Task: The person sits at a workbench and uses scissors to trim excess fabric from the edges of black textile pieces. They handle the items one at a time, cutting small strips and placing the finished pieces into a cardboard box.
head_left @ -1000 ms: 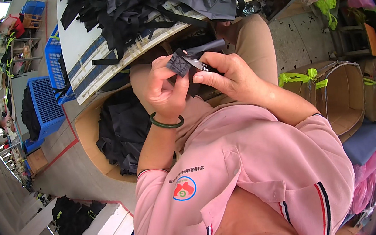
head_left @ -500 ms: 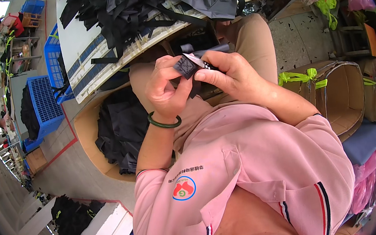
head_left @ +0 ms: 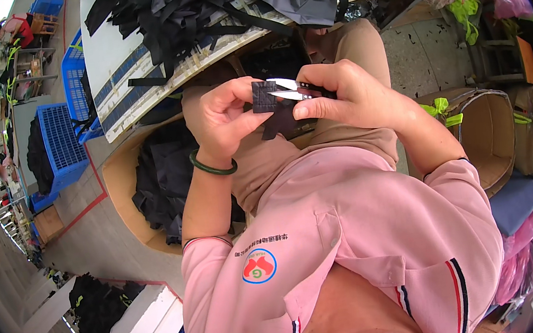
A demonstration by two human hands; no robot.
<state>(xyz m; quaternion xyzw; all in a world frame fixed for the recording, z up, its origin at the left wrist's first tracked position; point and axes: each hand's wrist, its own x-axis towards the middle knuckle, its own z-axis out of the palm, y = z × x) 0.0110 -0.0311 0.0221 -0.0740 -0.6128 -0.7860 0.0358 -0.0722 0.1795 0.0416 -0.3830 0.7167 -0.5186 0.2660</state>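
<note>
Over lap, snips (head_left: 293,89) touch patch (head_left: 264,95).

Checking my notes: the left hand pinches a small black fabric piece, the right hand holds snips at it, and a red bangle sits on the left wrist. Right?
Not quite. The head view shows the bangle is green, not red; the rest stands.

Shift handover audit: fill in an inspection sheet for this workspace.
Surface: white worktable, edge strip worn.
Job's things: small black fabric piece; silver thread snips, blades against it.
Clutter: heap of black fabric and straps on the table; more in the brown tub below.
Grippers: left hand pinches the piece; right hand holds the snips.
Cables: nothing seen.
Surroundings: blue plastic crates, cardboard box.
</note>
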